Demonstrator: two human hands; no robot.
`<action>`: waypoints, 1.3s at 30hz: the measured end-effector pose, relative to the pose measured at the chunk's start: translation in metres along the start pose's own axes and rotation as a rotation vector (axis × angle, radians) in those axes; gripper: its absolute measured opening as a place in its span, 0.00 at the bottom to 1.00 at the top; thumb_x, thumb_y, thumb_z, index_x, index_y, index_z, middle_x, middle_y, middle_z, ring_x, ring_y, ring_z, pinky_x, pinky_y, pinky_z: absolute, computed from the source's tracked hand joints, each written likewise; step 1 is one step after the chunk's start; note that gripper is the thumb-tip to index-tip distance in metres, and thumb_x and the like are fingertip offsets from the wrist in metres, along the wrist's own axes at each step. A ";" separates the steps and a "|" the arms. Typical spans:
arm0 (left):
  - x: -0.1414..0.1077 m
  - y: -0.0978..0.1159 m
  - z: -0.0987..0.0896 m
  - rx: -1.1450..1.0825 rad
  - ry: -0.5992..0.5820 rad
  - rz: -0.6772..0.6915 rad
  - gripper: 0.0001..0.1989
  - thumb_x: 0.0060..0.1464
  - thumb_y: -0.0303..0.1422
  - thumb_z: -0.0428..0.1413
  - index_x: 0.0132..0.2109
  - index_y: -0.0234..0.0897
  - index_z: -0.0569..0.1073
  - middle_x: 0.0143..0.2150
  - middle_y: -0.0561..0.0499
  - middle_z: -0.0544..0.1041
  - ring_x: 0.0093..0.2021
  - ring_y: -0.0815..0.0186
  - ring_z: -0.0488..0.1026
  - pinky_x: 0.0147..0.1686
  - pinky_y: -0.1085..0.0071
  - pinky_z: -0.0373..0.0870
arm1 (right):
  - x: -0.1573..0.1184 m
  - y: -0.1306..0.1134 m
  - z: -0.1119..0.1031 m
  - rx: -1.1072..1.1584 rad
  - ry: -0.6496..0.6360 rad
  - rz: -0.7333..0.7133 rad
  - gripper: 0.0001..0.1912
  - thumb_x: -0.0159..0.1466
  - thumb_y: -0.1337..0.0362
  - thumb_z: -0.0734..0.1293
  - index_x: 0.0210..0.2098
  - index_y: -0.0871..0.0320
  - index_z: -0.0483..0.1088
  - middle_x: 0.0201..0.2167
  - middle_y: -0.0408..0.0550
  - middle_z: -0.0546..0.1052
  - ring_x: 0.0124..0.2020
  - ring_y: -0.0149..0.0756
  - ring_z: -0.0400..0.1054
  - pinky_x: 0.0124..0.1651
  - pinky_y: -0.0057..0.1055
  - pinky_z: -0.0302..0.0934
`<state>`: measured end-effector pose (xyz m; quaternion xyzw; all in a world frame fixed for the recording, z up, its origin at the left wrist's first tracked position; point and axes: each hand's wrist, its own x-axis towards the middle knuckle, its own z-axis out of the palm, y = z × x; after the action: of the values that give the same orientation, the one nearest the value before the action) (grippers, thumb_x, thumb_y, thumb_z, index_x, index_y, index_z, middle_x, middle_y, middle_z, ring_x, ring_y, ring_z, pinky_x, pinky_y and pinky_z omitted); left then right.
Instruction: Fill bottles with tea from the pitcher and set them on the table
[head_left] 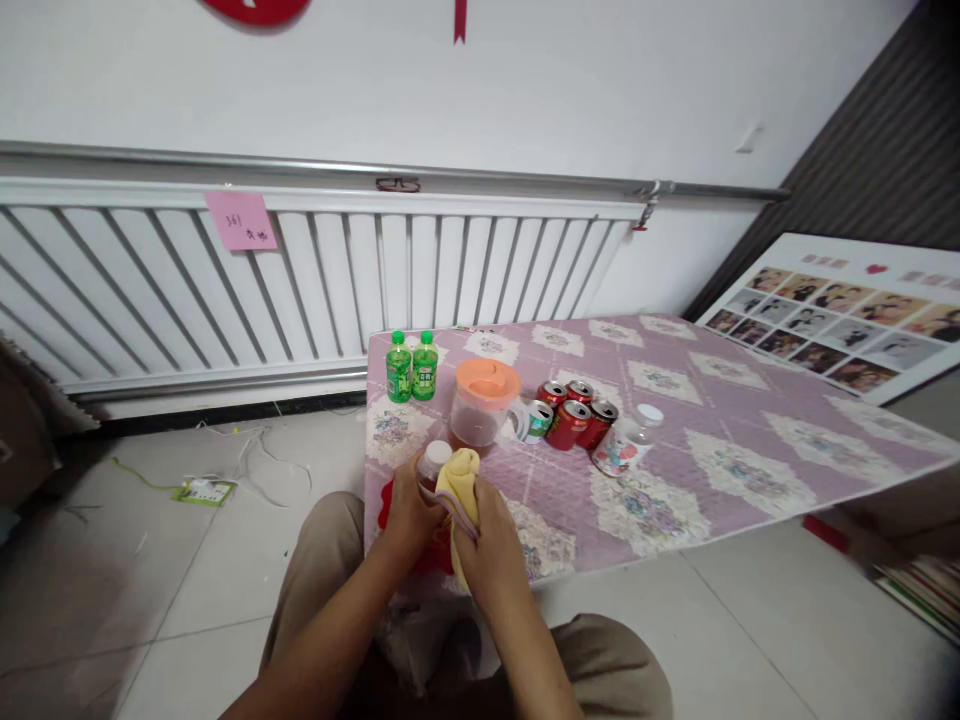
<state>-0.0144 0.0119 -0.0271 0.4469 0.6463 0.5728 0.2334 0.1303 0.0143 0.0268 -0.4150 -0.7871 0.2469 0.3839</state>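
Note:
My left hand (411, 512) is wrapped round a clear bottle with a white cap (438, 455), upright at the near edge of the table. In my right hand (496, 548) is a bunched yellow cloth (459, 478) with a purple edge, pressed against the bottle's side. Most of the bottle's body is hidden by my fingers and the cloth. Under my hands lies something red (433, 556), partly covered. Just beyond stands a clear pitcher (472, 425) with an orange lid (487, 384) and a handle on its right.
Two green bottles (411, 370) stand behind the pitcher to the left. Several drink cans (568, 424) cluster right of it, beside a clear jar with a white lid (628, 440). A patterned cloth covers the table (592, 525). A white radiator (322, 280) runs along the wall.

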 end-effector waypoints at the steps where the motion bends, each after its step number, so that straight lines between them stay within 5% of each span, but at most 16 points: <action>1: 0.000 0.000 0.000 -0.004 -0.003 0.012 0.35 0.42 0.29 0.66 0.58 0.36 0.68 0.55 0.41 0.76 0.57 0.50 0.71 0.57 0.55 0.68 | -0.002 0.002 0.001 -0.012 -0.011 -0.008 0.24 0.62 0.66 0.62 0.58 0.58 0.64 0.55 0.60 0.73 0.56 0.49 0.68 0.58 0.50 0.63; 11: 0.004 0.006 -0.029 -0.177 -0.281 0.022 0.37 0.51 0.27 0.57 0.68 0.39 0.59 0.67 0.42 0.66 0.65 0.56 0.66 0.65 0.57 0.61 | 0.009 0.011 -0.004 -0.011 -0.018 0.035 0.26 0.59 0.69 0.59 0.57 0.58 0.63 0.51 0.57 0.76 0.52 0.47 0.70 0.54 0.45 0.66; 17: 0.012 0.005 -0.032 -0.068 -0.240 0.100 0.38 0.45 0.29 0.65 0.64 0.38 0.64 0.62 0.41 0.69 0.63 0.53 0.66 0.65 0.53 0.59 | 0.008 0.011 -0.003 -0.023 -0.034 0.032 0.25 0.61 0.67 0.59 0.58 0.58 0.63 0.51 0.57 0.75 0.52 0.47 0.70 0.54 0.45 0.66; 28: 0.001 -0.003 -0.006 -0.104 -0.024 -0.116 0.43 0.43 0.29 0.68 0.64 0.39 0.57 0.63 0.38 0.69 0.58 0.55 0.72 0.60 0.56 0.66 | -0.007 0.012 0.013 -0.143 -0.022 -0.087 0.29 0.61 0.71 0.60 0.62 0.58 0.59 0.60 0.61 0.68 0.61 0.52 0.64 0.61 0.53 0.62; 34: 0.005 0.002 -0.024 -0.223 -0.208 -0.069 0.44 0.50 0.31 0.63 0.69 0.39 0.51 0.65 0.38 0.65 0.60 0.58 0.71 0.59 0.59 0.68 | 0.002 0.016 0.005 -0.123 -0.015 -0.047 0.29 0.59 0.72 0.60 0.61 0.56 0.61 0.56 0.58 0.71 0.57 0.49 0.67 0.59 0.52 0.63; 39: 0.019 -0.001 -0.040 -0.097 -0.284 0.035 0.38 0.48 0.31 0.65 0.65 0.38 0.63 0.62 0.40 0.70 0.63 0.53 0.67 0.65 0.54 0.61 | 0.006 0.014 0.001 -0.101 -0.011 -0.060 0.30 0.58 0.72 0.60 0.60 0.55 0.63 0.54 0.56 0.73 0.56 0.47 0.68 0.58 0.48 0.64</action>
<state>-0.0567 0.0071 -0.0147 0.5228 0.5706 0.5382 0.3338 0.1338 0.0262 0.0187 -0.4085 -0.8128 0.1975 0.3652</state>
